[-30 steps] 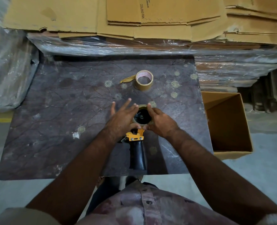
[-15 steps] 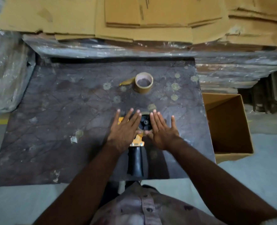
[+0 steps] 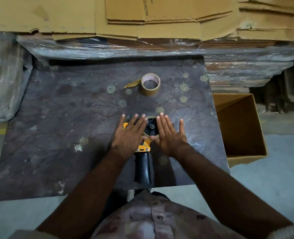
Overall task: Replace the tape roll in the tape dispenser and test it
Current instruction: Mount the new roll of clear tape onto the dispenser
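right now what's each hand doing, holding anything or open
Left hand: open, fingers straight, lying flat on the tape dispenser.
Right hand: open, fingers straight, flat beside the dispenser's tape roll; holds nothing.

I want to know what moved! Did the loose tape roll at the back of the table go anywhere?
No. The loose tape roll sits in the same place among the pale spots on the table, its loose tail pointing the same way.

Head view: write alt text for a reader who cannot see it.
Both hands, left and right, lie flat with straight fingers over a yellow tape dispenser on a dark table. A brown tape roll sits farther back; an open cardboard box stands to the right.
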`<action>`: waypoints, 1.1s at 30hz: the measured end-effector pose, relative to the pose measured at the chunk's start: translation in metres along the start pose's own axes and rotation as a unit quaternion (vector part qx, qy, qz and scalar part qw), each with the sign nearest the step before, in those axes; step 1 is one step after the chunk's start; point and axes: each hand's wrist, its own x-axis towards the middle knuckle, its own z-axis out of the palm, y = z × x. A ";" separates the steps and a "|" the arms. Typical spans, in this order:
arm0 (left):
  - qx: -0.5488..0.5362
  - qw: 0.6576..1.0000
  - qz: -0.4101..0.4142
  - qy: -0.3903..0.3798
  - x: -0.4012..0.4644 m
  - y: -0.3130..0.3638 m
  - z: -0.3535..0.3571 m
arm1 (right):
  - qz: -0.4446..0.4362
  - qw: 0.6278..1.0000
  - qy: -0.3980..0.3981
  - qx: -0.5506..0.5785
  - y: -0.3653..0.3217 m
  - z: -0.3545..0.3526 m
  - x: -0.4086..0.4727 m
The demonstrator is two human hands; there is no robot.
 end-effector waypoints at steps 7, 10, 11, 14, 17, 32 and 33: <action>-0.111 0.993 -0.024 0.038 -0.015 -0.007 -0.002 | 0.016 0.996 0.012 0.083 -0.005 -0.005 -0.008; -0.206 0.974 -0.066 0.069 -0.033 -0.017 -0.003 | 0.034 0.936 0.027 0.351 -0.008 -0.007 -0.029; -0.234 0.968 -0.070 0.065 -0.040 -0.022 -0.005 | 0.046 0.881 0.039 0.469 -0.011 -0.007 -0.039; -0.276 0.958 -0.071 0.041 -0.059 -0.032 -0.010 | 0.112 0.561 -0.020 0.820 -0.015 0.001 -0.071; -0.290 0.954 -0.069 0.002 -0.071 -0.037 -0.010 | 0.158 0.423 -0.099 0.887 -0.016 0.020 -0.090; -0.291 0.947 -0.049 -0.130 -0.076 -0.049 -0.034 | 0.127 0.353 -0.220 0.901 -0.075 0.061 -0.044; -0.291 0.947 -0.049 -0.128 -0.078 -0.051 -0.034 | 0.113 0.354 -0.224 0.901 -0.075 0.061 -0.044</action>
